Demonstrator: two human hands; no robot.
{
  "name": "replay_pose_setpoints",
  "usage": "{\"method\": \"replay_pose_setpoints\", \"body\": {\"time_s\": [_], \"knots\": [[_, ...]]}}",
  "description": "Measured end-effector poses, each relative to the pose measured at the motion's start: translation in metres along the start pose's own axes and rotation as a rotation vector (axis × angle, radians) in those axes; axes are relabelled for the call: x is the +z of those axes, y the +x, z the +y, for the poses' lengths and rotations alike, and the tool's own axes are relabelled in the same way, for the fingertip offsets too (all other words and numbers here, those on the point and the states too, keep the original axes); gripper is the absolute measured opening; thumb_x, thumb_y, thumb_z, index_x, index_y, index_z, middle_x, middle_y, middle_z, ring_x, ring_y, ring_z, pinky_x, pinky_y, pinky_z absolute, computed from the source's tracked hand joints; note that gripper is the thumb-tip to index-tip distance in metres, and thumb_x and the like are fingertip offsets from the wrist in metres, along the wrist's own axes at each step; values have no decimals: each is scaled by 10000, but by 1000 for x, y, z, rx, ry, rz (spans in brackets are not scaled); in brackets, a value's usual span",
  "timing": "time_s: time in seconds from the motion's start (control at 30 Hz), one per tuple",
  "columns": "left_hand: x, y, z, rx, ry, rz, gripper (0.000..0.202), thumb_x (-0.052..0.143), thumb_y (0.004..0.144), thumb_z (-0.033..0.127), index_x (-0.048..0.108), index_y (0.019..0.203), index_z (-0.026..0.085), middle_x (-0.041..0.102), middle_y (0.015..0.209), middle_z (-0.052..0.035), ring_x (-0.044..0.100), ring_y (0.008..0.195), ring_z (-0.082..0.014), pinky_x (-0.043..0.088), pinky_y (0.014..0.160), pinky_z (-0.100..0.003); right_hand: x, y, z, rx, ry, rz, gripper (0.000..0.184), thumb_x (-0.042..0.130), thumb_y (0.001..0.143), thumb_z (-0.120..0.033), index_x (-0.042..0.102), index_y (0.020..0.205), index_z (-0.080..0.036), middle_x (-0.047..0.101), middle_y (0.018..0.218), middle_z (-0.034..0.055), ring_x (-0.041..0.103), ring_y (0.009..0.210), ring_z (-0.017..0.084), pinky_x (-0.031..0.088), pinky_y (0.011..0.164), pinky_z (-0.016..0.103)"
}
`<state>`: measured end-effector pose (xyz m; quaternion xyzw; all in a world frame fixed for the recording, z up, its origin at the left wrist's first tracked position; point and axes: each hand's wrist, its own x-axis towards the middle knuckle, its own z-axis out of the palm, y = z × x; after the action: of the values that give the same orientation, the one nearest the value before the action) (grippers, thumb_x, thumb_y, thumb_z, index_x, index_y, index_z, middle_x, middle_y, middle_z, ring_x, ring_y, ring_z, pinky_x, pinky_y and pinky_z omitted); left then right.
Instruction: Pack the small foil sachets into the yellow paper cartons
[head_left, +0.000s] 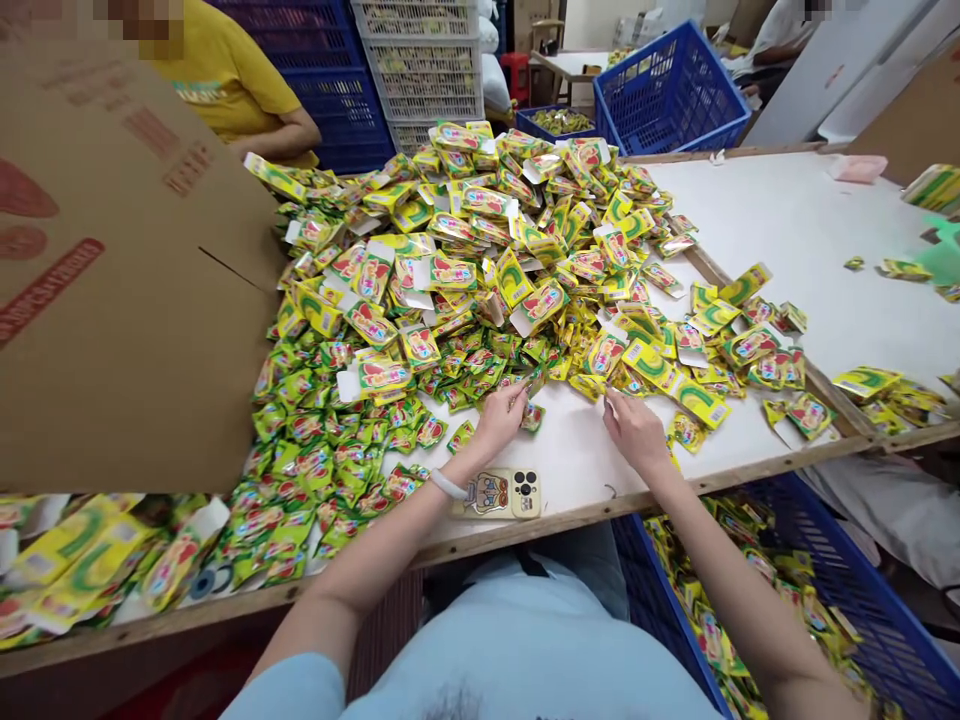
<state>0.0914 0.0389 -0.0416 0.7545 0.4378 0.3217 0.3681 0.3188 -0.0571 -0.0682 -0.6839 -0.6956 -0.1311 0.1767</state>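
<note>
My left hand point(501, 420) is closed in a pinch at a small green sachet point(535, 380), at the front of the pile. Another green sachet point(532, 418) lies just under its fingertips. To the right, my right hand point(636, 432) pinches the end of a yellow sachet point(586, 387). Beyond both hands rises a heap of small yellow printed boxes point(514, 280), some with white flaps standing out. Loose green sachets point(322, 460) spread over the left, and yellow sachets point(562, 345) lie in the middle. A phone in a cartoon case point(495, 494) rests near the table edge.
A large cardboard carton point(135, 300) stands at left. Wooden strips point(840, 405) divide the white table point(757, 210). A blue crate point(847, 570) of packets sits below right; another blue crate point(671, 90) tilts behind. A person in yellow point(247, 80) is across the table.
</note>
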Motion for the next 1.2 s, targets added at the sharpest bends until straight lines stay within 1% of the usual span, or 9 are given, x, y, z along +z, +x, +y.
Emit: {"method": "replay_pose_setpoints", "body": {"time_s": [0.13, 0.43, 0.57, 0.63, 0.8, 0.87, 0.93, 1.07, 1.2], "knots": [[11, -25, 10, -67, -222, 52, 395, 388, 978, 394, 679, 946, 128, 684, 787, -77, 623, 734, -198, 523, 729, -338, -15, -5, -41, 115, 233, 183, 333, 434, 984, -260, 629, 1245, -193, 690, 1105, 156, 660, 992, 253, 533, 867, 389], [8, -52, 37, -242, -815, 87, 340, 581, 868, 523, 526, 995, 213, 686, 941, -44, 680, 853, -191, 561, 823, -367, -35, -11, -92, 7, 663, 1, 280, 522, 951, -358, 634, 1206, -383, 668, 1061, 85, 624, 1085, 300, 550, 930, 536], [8, -47, 39, -211, -781, 82, 339, 645, 839, 512, 580, 937, 194, 676, 902, -43, 655, 867, -194, 533, 849, -363, -45, -5, -89, 393, 1069, 156, 478, 698, 812, -478, 589, 1237, -289, 601, 1200, 113, 597, 1110, 280, 613, 809, 455], [11, -42, 36, -91, -647, 46, 310, 649, 843, 490, 629, 890, 184, 664, 993, -73, 627, 983, -213, 496, 930, -380, -49, 0, -87, 607, 1386, 64, 479, 704, 797, -511, 602, 1184, -247, 623, 1180, 98, 630, 1048, 236, 634, 740, 387], [-20, 15, 17, 304, -97, -6, 298, 529, 914, 400, 627, 1085, 177, 605, 1190, -132, 538, 1183, -256, 392, 1071, -460, -51, 3, -70, 832, 1758, 3, 352, 784, 737, -473, 650, 905, -195, 655, 729, -18, 681, 628, 144, 599, 507, 257], [-50, 59, 6, 258, 159, 205, 377, 489, 920, 289, 520, 1270, 154, 538, 1315, -160, 453, 1286, -270, 338, 1111, -483, -52, 1, -59, 888, 1790, 17, 389, 831, 683, -453, 641, 912, -202, 628, 668, -46, 660, 528, 130, 534, 394, 206], [-79, 103, -4, 256, 411, 188, 554, 531, 854, 186, 409, 1391, 124, 403, 1469, -189, 300, 1411, -301, 242, 1162, -508, -54, -2, -50, 924, 1831, -31, 440, 857, 644, -447, 624, 937, -215, 631, 668, -56, 654, 485, 126, 500, 346, 186], [-109, 155, -12, 285, 653, -145, 474, 632, 781, 214, 532, 1237, 130, 541, 1292, -170, 425, 1285, -347, 295, 1105, -538, -61, -5, -41, 952, 1897, -138, 474, 857, 655, -430, 592, 1006, -252, 650, 675, -68, 670, 485, 134, 523, 362, 194], [-112, 152, -6, 345, 600, -112, 300, 651, 773, 278, 565, 1035, 158, 569, 1192, -152, 467, 1236, -329, 342, 1078, -495, -64, -8, -40, 923, 1894, -190, 489, 861, 659, -390, 603, 1051, -251, 717, 743, -33, 685, 517, 147, 553, 406, 221]]}}
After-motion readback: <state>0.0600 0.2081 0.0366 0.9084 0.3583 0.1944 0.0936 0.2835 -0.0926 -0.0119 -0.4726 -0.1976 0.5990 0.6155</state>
